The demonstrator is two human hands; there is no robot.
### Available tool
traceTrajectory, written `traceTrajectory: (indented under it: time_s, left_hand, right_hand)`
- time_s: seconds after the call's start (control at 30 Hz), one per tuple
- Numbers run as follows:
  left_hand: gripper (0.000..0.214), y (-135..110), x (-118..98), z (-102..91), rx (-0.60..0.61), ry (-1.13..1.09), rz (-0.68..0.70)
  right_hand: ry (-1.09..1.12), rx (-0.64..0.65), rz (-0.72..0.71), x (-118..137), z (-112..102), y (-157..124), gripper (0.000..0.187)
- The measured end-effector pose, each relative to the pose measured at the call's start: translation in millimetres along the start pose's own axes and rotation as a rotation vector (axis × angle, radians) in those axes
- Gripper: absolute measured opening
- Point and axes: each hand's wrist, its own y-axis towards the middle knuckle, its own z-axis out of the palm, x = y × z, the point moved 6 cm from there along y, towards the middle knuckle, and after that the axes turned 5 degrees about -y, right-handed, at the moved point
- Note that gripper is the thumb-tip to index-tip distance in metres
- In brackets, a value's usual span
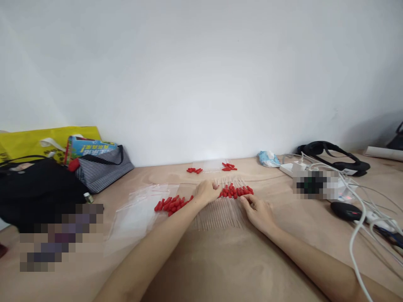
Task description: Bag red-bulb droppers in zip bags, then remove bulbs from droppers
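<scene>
Clear thin dropper tubes (217,216) lie side by side on the table, with red rubber bulbs (233,191) in a band across their upper part. More clear tubes (231,181) show behind that band. At its left end is my left hand (208,191), fingers curled and closed; what they grip is hidden. My right hand (258,209) is by the right end, thumb and fingertips drawn together close to the nearest bulbs. Whatever sits between those fingertips is too small to make out. A loose heap of red bulbs (172,204) lies left of my left wrist, partly behind the forearm.
Clear zip bags (132,214) lie left of the heap. Against the wall are another tube bundle (212,165) and small groups of red bulbs (229,166). Bags (105,167) stand at left. White cables (355,239), a black mouse (345,210) and a black headset (333,157) occupy the right.
</scene>
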Motion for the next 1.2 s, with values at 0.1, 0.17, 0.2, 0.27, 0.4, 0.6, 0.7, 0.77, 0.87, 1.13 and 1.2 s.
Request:
traceTrajectory:
  time_s: [0.1, 0.17, 0.2, 0.27, 0.4, 0.6, 0.7, 0.77, 0.87, 1.13, 1.2]
  left_hand:
    - [0.023, -15.2, 1.1, -18.6, -0.053, -0.030, 0.063]
    - [0.019, -36.3, 5.1, -33.8, -0.062, -0.052, 0.132]
    - [0.018, -49.3, 8.4, -41.0, -0.060, -0.060, 0.166]
    - [0.018, -77.9, 11.8, -54.6, -0.082, -0.080, 0.327]
    - [0.017, -120.3, 21.1, -64.8, -0.159, -0.041, 0.577]
    - [0.018, -125.3, 23.6, -53.9, -0.195, 0.024, 0.640]
    - [0.018, -125.2, 21.3, -53.6, -0.214, 0.017, 0.658]
    - [0.017, -125.6, 21.1, -54.2, -0.221, 0.009, 0.653]
    - [0.016, -126.1, 20.1, -52.3, -0.201, 0.001, 0.671]
    - [0.014, -135.3, 13.1, -51.1, -0.190, 0.001, 0.828]
    - [0.013, -138.4, 10.7, -51.7, -0.186, 0.010, 0.852]
  right_hand:
    - [0.068, -0.024, -0.036, 0.1, 0.9, 0.6, 0.034]
    - [0.146, -0.049, -0.059, 0.0, 0.8, 1.2, 0.036]
    - [0.189, -0.068, -0.071, 0.4, -0.1, 1.4, 0.036]
    - [0.251, -0.103, -0.120, 4.4, -3.7, 0.5, 0.037]
    - [0.176, -0.051, -0.417, 32.0, -9.5, -10.0, 0.035]
    - [-0.070, -0.002, -0.784, 68.2, -4.8, -32.7, 0.026]
    - [-0.067, -0.015, -0.815, 73.8, 0.3, -34.1, 0.020]
    - [-0.038, -0.016, -0.820, 76.0, 2.3, -34.1, 0.018]
    - [0.010, -0.020, -0.835, 79.3, 1.4, -36.0, 0.018]
    - [0.097, -0.041, -0.891, 83.1, -7.3, -43.3, 0.017]
    - [0.094, -0.032, -0.892, 83.9, -7.8, -44.5, 0.017]
